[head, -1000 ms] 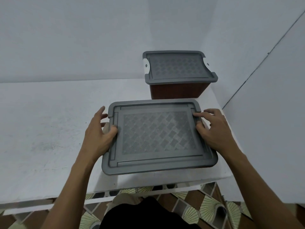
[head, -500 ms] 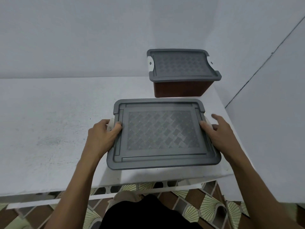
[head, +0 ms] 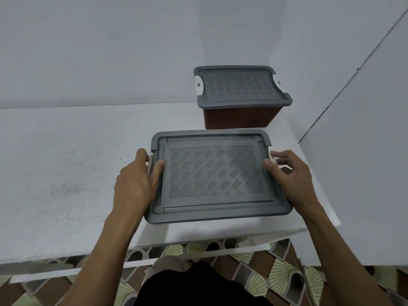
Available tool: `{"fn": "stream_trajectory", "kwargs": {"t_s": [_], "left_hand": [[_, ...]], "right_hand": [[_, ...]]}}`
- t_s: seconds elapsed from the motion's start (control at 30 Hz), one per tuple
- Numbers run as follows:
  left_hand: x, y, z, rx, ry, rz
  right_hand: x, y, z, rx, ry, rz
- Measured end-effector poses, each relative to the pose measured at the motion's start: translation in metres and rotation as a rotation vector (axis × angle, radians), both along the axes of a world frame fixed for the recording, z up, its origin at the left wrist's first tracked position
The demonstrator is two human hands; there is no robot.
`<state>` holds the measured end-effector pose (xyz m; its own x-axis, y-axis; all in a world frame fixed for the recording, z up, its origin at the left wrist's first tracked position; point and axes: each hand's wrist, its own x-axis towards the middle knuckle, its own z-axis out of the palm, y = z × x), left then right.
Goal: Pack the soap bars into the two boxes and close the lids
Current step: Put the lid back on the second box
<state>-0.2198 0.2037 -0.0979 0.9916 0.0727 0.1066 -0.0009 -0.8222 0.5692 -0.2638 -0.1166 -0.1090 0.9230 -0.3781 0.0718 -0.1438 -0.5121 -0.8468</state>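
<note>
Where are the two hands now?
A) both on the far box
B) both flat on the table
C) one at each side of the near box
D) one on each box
C: the left hand and the right hand grip opposite sides of the near box; no hand touches the far box.

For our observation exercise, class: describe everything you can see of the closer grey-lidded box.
The near box shows mostly its grey plastic lid: rounded corners, raised rim, checker-textured centre. It sits level on the white table near the front edge, body hidden. Its white latches show at both short ends, where the left hand and right hand grip it, thumbs on the lid.
</note>
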Motion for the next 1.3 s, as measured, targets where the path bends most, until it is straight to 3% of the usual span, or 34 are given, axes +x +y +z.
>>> {"fn": "stream_trajectory", "kwargs": {"t_s": [0.27, 0.5, 0.7, 1.3], "left_hand": [[-0.011, -0.004, 0.004, 0.186, 0.021, -0.117], [-0.012, 0.01, -0.009, -0.362, 0.039, -0.012], [-0.006, -0.002, -0.016, -0.405, -0.022, 0.05], [0.051, -0.092, -0.016, -0.333, -0.041, -0.149]], "right_hand": [[-0.001, 0.004, -0.003, -0.159, -0.028, 0.028], [0.0, 0.016, -0.003, -0.532, 0.057, 0.088], [0.004, 0.009, 0.003, -0.443, 0.014, 0.096], [0.067, -0.088, 0.008, -0.586, 0.031, 0.023]]}}
